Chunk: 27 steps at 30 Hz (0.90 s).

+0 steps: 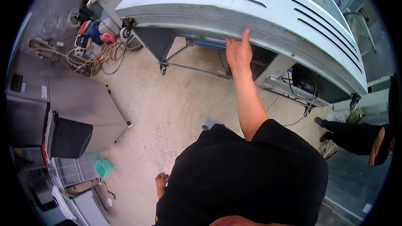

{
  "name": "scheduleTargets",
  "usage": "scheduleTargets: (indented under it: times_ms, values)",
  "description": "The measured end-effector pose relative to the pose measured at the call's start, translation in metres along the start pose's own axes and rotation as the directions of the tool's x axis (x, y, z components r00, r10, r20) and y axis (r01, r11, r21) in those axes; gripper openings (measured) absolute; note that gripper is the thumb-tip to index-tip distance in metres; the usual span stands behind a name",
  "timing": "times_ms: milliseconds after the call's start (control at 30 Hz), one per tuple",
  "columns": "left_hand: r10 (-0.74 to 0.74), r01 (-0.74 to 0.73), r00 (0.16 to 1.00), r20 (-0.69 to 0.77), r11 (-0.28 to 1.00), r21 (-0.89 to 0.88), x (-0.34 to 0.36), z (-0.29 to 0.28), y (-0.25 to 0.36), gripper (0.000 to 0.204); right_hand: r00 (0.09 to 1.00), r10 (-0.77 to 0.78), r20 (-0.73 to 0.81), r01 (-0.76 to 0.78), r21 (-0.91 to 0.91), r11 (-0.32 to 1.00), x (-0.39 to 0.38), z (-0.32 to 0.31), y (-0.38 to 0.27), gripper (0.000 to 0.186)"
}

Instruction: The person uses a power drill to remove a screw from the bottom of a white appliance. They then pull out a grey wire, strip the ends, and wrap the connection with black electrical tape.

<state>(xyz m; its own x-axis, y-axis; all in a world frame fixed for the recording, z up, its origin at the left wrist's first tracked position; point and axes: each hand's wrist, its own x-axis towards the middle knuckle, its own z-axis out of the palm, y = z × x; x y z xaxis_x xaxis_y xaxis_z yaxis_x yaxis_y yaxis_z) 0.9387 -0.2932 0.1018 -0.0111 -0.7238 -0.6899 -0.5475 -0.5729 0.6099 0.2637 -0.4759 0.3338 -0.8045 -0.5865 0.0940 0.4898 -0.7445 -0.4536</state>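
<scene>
My right arm reaches forward to a large white metal cabinet with dark vent slots and glass panels above. At its lower grey edge, my right hand is palm up. Its thumb lies against the front of that edge, and the fingers hook under it, their tips hidden. Casters and an open metal frame show below the cabinet, with dark machinery and loose cables inside. My left hand hangs low beside my body, away from the cabinet. Its fingers are loosely bent, and nothing shows in them.
A stainless steel cabinet stands at left. Nearer are a wire rack and a green plastic container. Hoses and cables lie tangled at the far left, by containers. Another person in dark clothes stands at right. The floor is concrete.
</scene>
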Motion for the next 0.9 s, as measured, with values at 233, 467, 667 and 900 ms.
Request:
scheduleTargets:
  times_ms: [233, 467, 667, 900]
  values:
    - [-0.015, -0.085, 0.983, 0.181, 0.842, 0.532, 0.096, -0.079, 0.005, 0.034, 0.996, 0.01, -0.089, -0.011, -0.01, 1.0, 0.0, 0.013, 0.003, 0.071]
    - [0.031, -0.052, 0.988, 0.15, 0.99, 0.134, 0.224, -0.141, 0.132, 0.033, 0.984, -0.083, -0.158, 0.059, -0.151, 0.987, 0.008, 0.008, 0.006, 0.069]
    - [0.173, -0.193, 0.964, 0.202, 0.977, 0.088, 0.288, -0.158, 0.231, 0.03, 0.974, -0.128, -0.189, 0.083, -0.229, 0.97, 0.002, 0.016, 0.009, 0.078]
    - [0.059, -0.147, 0.923, 0.38, 0.967, 0.208, 0.355, -0.2, 0.163, 0.028, 0.943, -0.057, -0.328, -0.143, -0.555, 0.819, -0.056, -0.03, 0.044, 0.069]
